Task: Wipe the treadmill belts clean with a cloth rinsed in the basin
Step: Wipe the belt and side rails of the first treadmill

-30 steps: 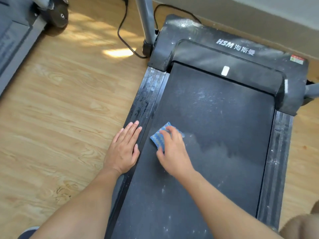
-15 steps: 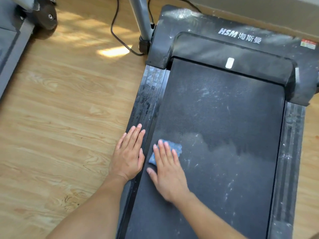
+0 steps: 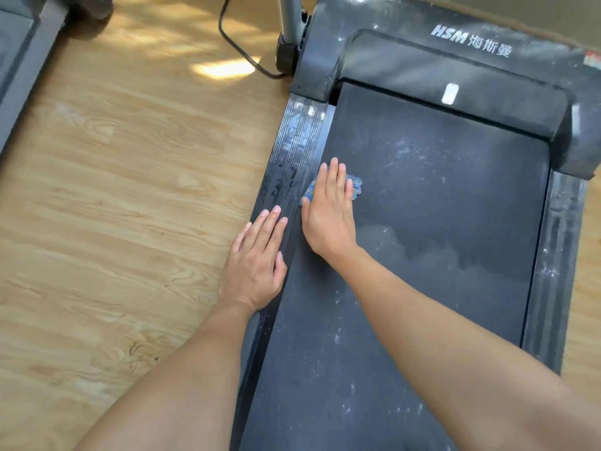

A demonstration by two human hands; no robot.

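The right hand (image 3: 328, 216), fingers flat, has pushed the cloth (image 3: 356, 187) farther along the belt's (image 3: 439, 206) left edge into dusty ground, widening the wiped patch, while the left hand (image 3: 257, 265) stays spread, holding nothing, on the rail (image 3: 292, 151).

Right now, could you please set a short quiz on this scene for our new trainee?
1. What does the right hand press onto the treadmill belt? A) a blue cloth B) a brush C) a paper towel
2. True or false: the left hand grips the blue cloth.
3. Short answer: which Latin letters are printed on the motor cover?
Key: 1 A. 2 False: it rests flat on the side rail. 3 HSM.
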